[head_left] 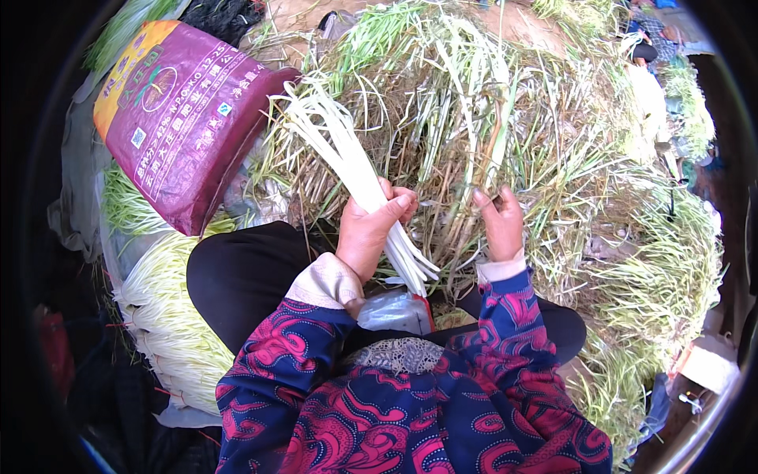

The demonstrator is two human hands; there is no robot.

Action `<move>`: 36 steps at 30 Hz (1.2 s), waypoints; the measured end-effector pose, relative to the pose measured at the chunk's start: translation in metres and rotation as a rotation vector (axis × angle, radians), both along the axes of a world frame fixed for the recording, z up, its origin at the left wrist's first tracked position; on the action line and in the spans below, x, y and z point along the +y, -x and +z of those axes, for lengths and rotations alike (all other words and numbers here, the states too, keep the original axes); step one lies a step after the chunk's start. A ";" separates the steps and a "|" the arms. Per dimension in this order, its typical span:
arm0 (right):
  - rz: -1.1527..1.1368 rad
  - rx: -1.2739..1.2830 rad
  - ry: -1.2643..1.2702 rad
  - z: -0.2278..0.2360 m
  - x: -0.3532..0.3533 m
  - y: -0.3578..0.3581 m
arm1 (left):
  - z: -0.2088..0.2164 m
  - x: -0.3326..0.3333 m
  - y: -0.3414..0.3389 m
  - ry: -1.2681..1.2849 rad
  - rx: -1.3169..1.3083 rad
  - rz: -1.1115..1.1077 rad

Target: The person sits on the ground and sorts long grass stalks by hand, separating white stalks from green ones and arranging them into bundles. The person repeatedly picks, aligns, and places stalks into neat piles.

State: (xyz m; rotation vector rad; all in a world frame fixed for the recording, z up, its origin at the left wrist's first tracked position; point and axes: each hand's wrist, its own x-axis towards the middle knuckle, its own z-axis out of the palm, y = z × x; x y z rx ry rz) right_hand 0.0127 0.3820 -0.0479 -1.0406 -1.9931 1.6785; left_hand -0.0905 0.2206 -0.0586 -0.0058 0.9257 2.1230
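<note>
My left hand (369, 229) is closed around a bunch of pale garlic chives (345, 150). Their white stalk ends stick out below the fist, and the other ends fan out up and to the left. Over the near side of a heap of loose green and brown leaves (442, 118), my right hand (503, 225) is raised with thumb and forefinger apart; I see nothing between them. Its other fingers are curled and partly hidden. In my lap, just under the stalk ends, lies a clear plastic bag (393, 313) with a red strip at one side.
A purple and yellow printed sack (189, 118) lies at the upper left. Below it, tied bundles of pale chives (166, 316) are stacked on plastic sheeting. More green leaves (655, 268) spread along the right, near a white box (708, 363). Another person (651, 35) shows at the far upper right.
</note>
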 end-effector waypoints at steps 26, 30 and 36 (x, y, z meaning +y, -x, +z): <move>-0.092 0.228 0.462 -0.041 -0.032 -0.013 | -0.010 0.011 0.020 0.360 0.040 0.376; -0.441 0.432 0.449 -0.081 0.045 -0.054 | -0.012 0.007 0.032 0.321 0.035 0.538; -0.967 0.137 0.123 -0.108 0.134 -0.125 | -0.015 -0.011 0.046 0.286 -0.009 0.596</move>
